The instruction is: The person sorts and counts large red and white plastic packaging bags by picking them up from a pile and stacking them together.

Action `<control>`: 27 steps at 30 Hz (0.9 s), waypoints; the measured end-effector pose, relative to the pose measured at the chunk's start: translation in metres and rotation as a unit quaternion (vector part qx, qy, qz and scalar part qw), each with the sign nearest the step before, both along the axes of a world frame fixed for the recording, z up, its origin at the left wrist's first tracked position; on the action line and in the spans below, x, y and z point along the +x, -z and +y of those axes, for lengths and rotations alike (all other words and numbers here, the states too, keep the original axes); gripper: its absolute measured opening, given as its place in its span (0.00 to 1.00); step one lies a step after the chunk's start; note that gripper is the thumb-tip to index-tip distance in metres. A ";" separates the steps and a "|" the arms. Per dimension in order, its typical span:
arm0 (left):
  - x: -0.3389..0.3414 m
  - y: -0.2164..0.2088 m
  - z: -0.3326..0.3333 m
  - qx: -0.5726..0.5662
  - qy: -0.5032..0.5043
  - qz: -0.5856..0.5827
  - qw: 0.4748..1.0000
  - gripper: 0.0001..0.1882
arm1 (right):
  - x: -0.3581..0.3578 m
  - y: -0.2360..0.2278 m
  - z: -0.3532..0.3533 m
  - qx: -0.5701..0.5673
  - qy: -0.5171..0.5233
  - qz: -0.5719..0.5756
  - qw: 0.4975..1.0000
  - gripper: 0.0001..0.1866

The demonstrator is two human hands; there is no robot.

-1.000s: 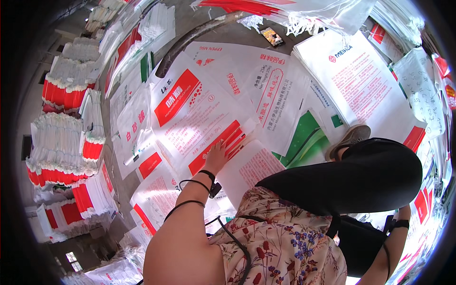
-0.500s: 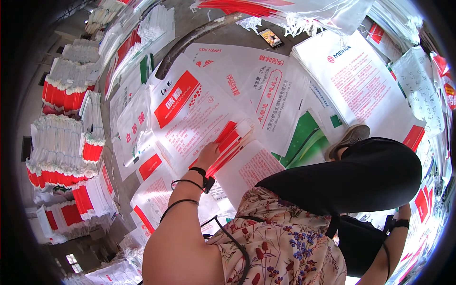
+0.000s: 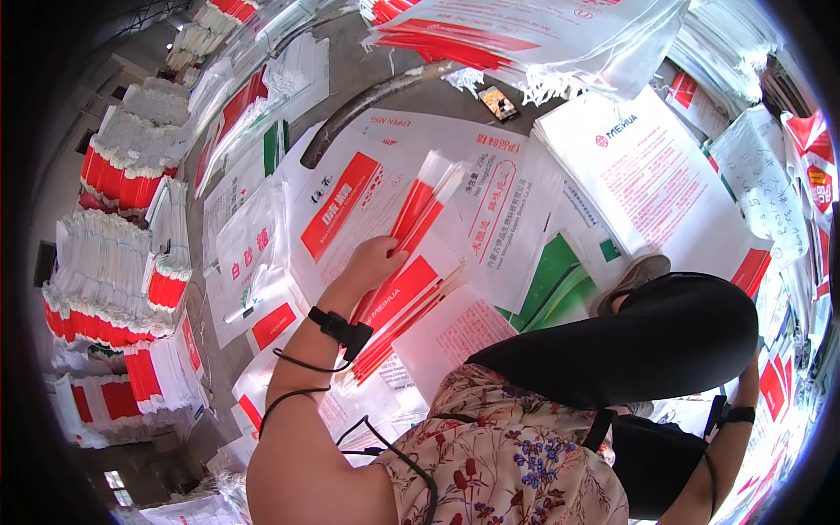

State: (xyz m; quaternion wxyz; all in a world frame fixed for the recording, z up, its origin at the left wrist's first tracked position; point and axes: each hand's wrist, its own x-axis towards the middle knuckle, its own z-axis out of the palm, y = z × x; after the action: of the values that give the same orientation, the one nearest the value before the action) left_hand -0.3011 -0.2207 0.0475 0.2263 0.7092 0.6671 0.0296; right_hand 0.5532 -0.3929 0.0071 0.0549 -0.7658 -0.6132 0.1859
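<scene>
My left hand (image 3: 374, 261) is closed on the red-and-white edge of a printed sack (image 3: 430, 194), lifted and bent up from a pile. Just below the hand lies another flat sack (image 3: 398, 302) with a red panel, its layered edges showing. Under and beyond the hand is a white sack with a red label (image 3: 343, 206). My right forearm (image 3: 733, 446) is at the lower right; its hand is mostly hidden behind my black-trousered knee, so its fingers cannot be made out.
A thick stack of white sacks (image 3: 652, 166) lies right of the centre, near my shoe (image 3: 634, 280). A curved dark bar (image 3: 367, 101) and a phone (image 3: 499, 103) are on the far floor. Bundled sacks (image 3: 114, 262) stand piled at the left.
My left hand has raised the red-and-white sack edge up and away, uncovering the red panel of the sack beneath. The view has shifted slightly. My right arm is nearly unchanged.
</scene>
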 end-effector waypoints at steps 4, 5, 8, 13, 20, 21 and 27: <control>0.073 -0.066 0.020 -0.019 0.035 -0.115 0.993 0.19 | -0.037 -0.078 0.060 0.233 0.040 -0.027 0.971 0.19; 0.089 -0.072 0.025 -0.034 0.042 -0.150 0.987 0.18 | -0.054 -0.106 0.070 0.303 0.043 -0.024 0.952 0.19; 0.129 -0.072 0.046 -0.021 0.056 -0.193 0.979 0.17 | -0.178 -0.202 0.088 0.433 0.035 0.045 0.900 0.18; 0.203 -0.068 0.072 0.010 0.091 -0.267 0.959 0.19 | -0.358 -0.197 0.091 0.271 -0.038 0.314 0.909 0.25; 0.287 -0.079 0.088 -0.036 0.135 -0.318 0.938 0.18 | -0.468 -0.110 0.099 0.075 0.075 0.556 0.824 0.45; 0.296 -0.084 0.085 -0.068 0.120 -0.343 0.929 0.20 | -0.472 -0.111 0.097 0.060 0.093 0.666 0.738 0.44; 0.318 -0.083 0.091 -0.144 0.120 -0.422 0.887 0.24 | -0.464 -0.135 0.093 0.060 0.102 0.764 0.634 0.35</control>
State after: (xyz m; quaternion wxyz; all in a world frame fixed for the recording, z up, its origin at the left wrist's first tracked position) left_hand 0.0169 -0.1296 0.1307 0.5875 0.6644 0.4154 0.2024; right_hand 0.0890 -0.3001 0.1419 0.5680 -0.4030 -0.2797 0.6609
